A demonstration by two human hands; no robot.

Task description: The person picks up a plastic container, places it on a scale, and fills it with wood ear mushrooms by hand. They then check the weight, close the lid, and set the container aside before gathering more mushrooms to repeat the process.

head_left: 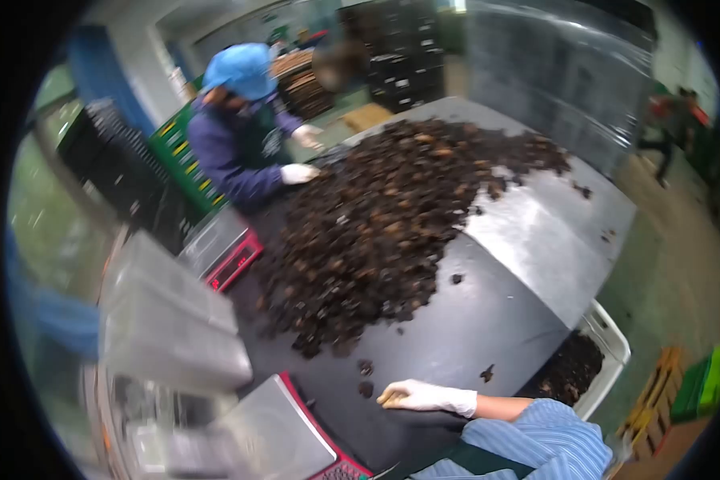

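Note:
My right hand (428, 398), in a white glove, is low over the dark near part of the metal table (488, 296). Its fingers are curled together around something brownish, too small to name. Two loose dark pieces (366, 389) lie just left of it. A large heap of dark brown, mushroom-like pieces (376, 224) covers the table's middle and far side. At the lower left is a red-edged scale (276, 432) with a pale plate. My left hand cannot be made out; the lower left is blurred.
Across the table a person in a blue cap (240, 72) has gloved hands at the heap. Another red scale (236, 260) and stacked clear containers (164, 320) stand left. A white bin (612, 332) holds dark pieces at right. A wrapped stack (556, 72) stands behind; someone (676, 128) is far right.

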